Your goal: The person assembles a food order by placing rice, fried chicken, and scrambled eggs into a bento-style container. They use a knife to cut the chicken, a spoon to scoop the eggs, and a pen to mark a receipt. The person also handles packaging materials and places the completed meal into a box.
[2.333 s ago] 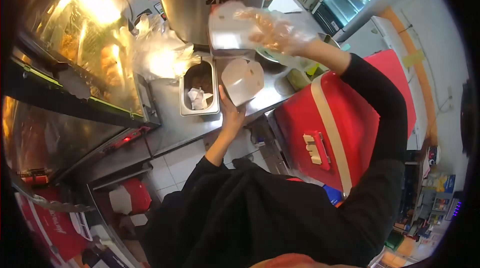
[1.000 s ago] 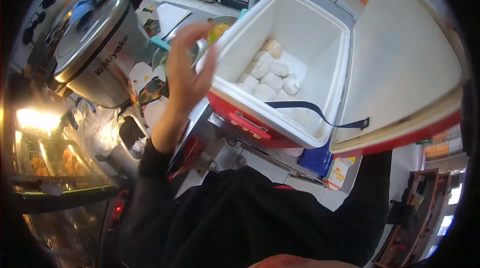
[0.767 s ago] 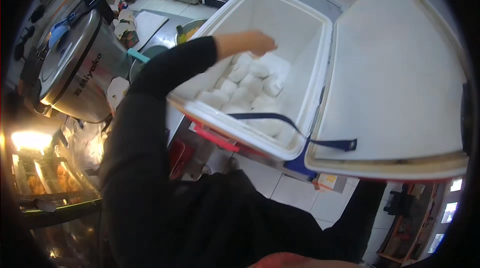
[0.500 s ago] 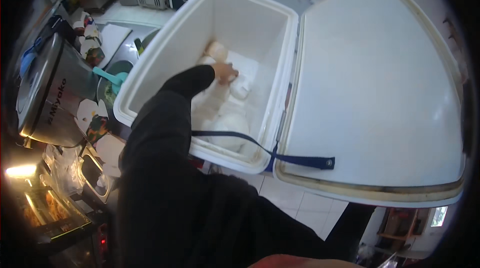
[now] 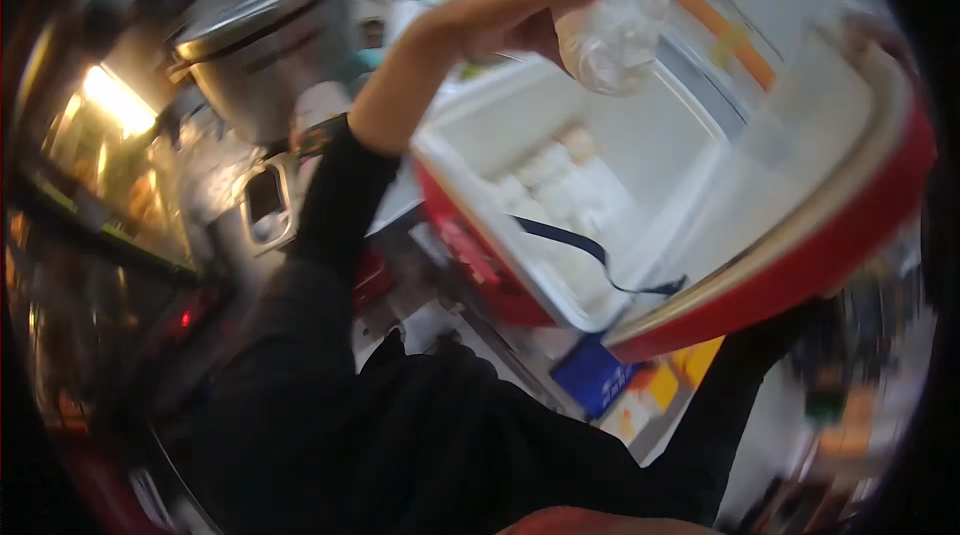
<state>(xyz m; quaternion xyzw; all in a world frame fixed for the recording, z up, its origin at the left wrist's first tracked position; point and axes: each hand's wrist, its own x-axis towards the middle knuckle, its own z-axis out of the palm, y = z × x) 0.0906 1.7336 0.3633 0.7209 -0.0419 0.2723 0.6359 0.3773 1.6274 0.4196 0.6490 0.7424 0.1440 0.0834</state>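
Observation:
My left hand (image 5: 535, 7) is raised over a cool box (image 5: 462, 140), its fingers closed on a white plastic-wrapped bundle (image 5: 615, 30). What is inside the wrapping I cannot make out. Several similar white bundles (image 5: 570, 185) lie in the box, one of them brownish at its far end. The box is white inside and red outside. At its right side the red and white lid (image 5: 800, 280) stands tilted up. My right sleeve (image 5: 735, 405) runs up behind the lid, which hides my right hand.
A dark blue strap (image 5: 565, 233) hangs across the box opening. On the left are a large metal pot (image 5: 270, 45), a lit glass display case (image 5: 110, 175) and a small metal pan (image 5: 268, 200). A blue package (image 5: 595, 375) lies below the box.
My left hand has come up out of the cool box with a white wrapped bundle. The lid has swung up toward the box, showing its red outside. The view has turned and blurred.

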